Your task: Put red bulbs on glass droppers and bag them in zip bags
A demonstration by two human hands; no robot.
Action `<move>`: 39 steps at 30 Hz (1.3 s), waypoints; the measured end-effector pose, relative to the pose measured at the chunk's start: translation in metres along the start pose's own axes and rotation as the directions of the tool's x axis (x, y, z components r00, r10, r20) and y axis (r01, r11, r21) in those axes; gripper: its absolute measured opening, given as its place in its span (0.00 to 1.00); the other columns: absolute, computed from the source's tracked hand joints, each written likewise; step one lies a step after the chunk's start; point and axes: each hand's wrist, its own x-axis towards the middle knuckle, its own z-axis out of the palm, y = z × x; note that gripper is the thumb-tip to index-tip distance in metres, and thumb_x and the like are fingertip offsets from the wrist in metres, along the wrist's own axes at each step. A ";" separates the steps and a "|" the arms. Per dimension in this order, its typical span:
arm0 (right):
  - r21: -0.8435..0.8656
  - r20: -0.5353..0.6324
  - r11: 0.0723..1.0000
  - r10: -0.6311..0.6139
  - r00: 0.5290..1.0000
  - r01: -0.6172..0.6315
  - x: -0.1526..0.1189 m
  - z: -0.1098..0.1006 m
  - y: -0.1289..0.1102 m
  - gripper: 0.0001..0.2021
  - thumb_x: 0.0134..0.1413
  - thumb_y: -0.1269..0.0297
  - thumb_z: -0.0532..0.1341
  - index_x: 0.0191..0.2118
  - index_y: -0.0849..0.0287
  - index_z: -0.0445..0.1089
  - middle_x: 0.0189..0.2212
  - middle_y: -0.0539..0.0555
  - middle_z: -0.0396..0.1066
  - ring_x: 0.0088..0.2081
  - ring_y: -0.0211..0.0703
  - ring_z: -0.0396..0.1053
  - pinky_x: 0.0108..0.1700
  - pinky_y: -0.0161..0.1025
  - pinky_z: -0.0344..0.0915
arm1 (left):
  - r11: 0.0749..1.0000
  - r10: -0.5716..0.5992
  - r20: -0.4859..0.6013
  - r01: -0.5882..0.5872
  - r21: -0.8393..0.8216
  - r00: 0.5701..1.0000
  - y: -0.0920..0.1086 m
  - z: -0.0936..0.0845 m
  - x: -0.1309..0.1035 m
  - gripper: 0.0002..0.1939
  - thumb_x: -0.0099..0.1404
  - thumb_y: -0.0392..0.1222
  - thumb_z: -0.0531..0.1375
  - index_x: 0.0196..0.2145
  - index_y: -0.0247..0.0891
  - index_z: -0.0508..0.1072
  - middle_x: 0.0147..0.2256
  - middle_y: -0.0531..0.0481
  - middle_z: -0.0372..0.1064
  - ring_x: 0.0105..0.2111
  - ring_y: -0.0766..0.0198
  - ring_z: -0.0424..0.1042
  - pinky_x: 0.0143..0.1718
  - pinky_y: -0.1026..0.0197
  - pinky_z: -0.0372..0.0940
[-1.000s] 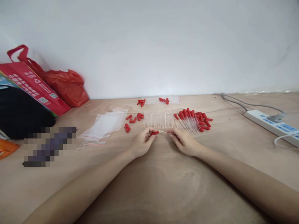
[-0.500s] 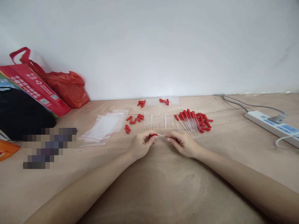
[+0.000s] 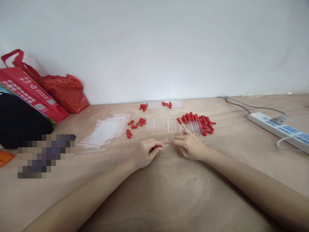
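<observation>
Your left hand (image 3: 146, 152) pinches a dropper bulb (image 3: 158, 147) in front of the pipettes (image 3: 161, 125). Your right hand (image 3: 189, 145): can't tell its grip.

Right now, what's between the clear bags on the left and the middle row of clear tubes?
Several loose red bulbs lie there, in the head view.

Below the centre of the frame, you hold a small red bulb (image 3: 158, 147), partly hidden and nearly level; from its right end a slim, transparent tube (image 3: 165, 145) points right, tilted slightly upward.
</observation>
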 end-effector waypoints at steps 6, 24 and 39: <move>0.097 -0.015 0.994 0.058 0.998 -0.057 0.000 0.004 -0.007 0.14 0.53 0.74 0.49 0.41 0.61 0.67 0.27 0.52 0.70 0.24 0.35 0.60 0.33 0.37 0.44 | 0.997 0.045 -0.020 -0.044 0.060 0.999 -0.001 0.003 -0.001 0.07 0.62 0.38 0.52 0.31 0.34 0.69 0.25 0.52 0.66 0.24 0.70 0.63 0.27 0.67 0.59; 0.242 0.069 0.961 0.117 0.991 -0.131 0.003 0.006 -0.012 0.13 0.58 0.68 0.47 0.41 0.59 0.67 0.30 0.54 0.72 0.30 0.38 0.66 0.37 0.38 0.51 | 0.993 0.114 0.010 -0.114 0.037 0.993 -0.001 0.002 0.003 0.07 0.62 0.37 0.52 0.33 0.33 0.69 0.28 0.49 0.68 0.27 0.68 0.66 0.29 0.66 0.61; 0.120 -0.031 0.732 0.678 0.735 -0.670 0.011 -0.011 0.030 0.10 0.54 0.65 0.51 0.40 0.63 0.63 0.27 0.54 0.69 0.28 0.40 0.66 0.30 0.34 0.57 | 0.841 -0.248 -0.231 0.328 0.430 0.941 -0.029 -0.027 0.006 0.15 0.57 0.42 0.57 0.42 0.35 0.66 0.39 0.45 0.60 0.42 0.57 0.62 0.45 0.55 0.59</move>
